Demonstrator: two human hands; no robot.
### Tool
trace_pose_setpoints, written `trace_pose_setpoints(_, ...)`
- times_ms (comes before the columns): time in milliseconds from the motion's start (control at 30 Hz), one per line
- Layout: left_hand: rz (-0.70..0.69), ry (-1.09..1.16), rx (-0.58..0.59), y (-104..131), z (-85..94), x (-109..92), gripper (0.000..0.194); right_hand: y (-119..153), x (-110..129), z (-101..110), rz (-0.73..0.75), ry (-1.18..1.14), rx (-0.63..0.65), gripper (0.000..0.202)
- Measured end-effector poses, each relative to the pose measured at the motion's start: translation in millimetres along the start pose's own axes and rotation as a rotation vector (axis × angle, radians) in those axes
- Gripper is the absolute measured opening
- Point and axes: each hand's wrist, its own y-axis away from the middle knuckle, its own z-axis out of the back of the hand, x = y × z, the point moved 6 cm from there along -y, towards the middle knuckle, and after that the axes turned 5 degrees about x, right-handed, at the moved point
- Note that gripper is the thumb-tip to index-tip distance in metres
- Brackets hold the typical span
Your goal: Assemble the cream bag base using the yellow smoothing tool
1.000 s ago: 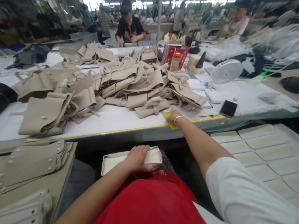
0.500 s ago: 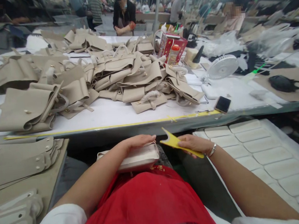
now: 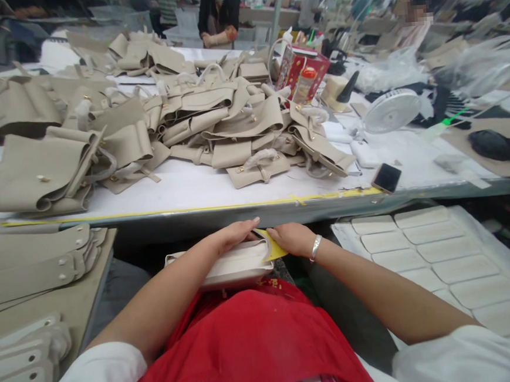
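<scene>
A cream box-shaped bag body (image 3: 234, 264) lies across my lap, over the red apron. My left hand (image 3: 236, 235) rests along its far upper edge, fingers stretched to the right; the thumb cannot be made out. At the bag's right end, my right hand (image 3: 292, 238) pinches a yellow curved-edge card (image 3: 275, 248). The card's notched edge sits against the end of the bag, its tip close to the left fingertips. Most of the right fingers are hidden behind the hand.
Beige bags (image 3: 231, 116) are heaped on the white worktable (image 3: 184, 192). A phone (image 3: 386, 177) lies by its front edge, with a small fan (image 3: 392, 110) behind. Beige straps (image 3: 30, 256) lie on a board at left; pale panels (image 3: 459, 266) fill one at right. A person (image 3: 219, 14) stands across the table.
My right hand has moved left, bringing the yellow card from beside the bag up against its right end. My left hand has stayed on the bag, shifting slightly. The camera view has shifted a little.
</scene>
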Motion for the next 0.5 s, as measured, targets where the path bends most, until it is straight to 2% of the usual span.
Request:
trace_pose_setpoints(100,0.049,0.058,0.026,-3,-2.2,1,0.06,-3,5,-2,-0.019,0.029,-0.044,0.052)
trace_pose_setpoints(200,0.051,0.023,0.052,-5,-1.7,1,0.052,-5,7,-1,-0.025,0.073,-0.106,0.055)
trace_pose_setpoints(367,-0.016,-0.153,0.092,-3,2.0,-1,0.045,-8,14,0,0.074,0.18,-0.109,0.05)
trace_pose_setpoints(500,-0.089,-0.367,0.104,7,4.3,-4,0.045,-9,15,1,0.09,0.201,-0.08,0.049)
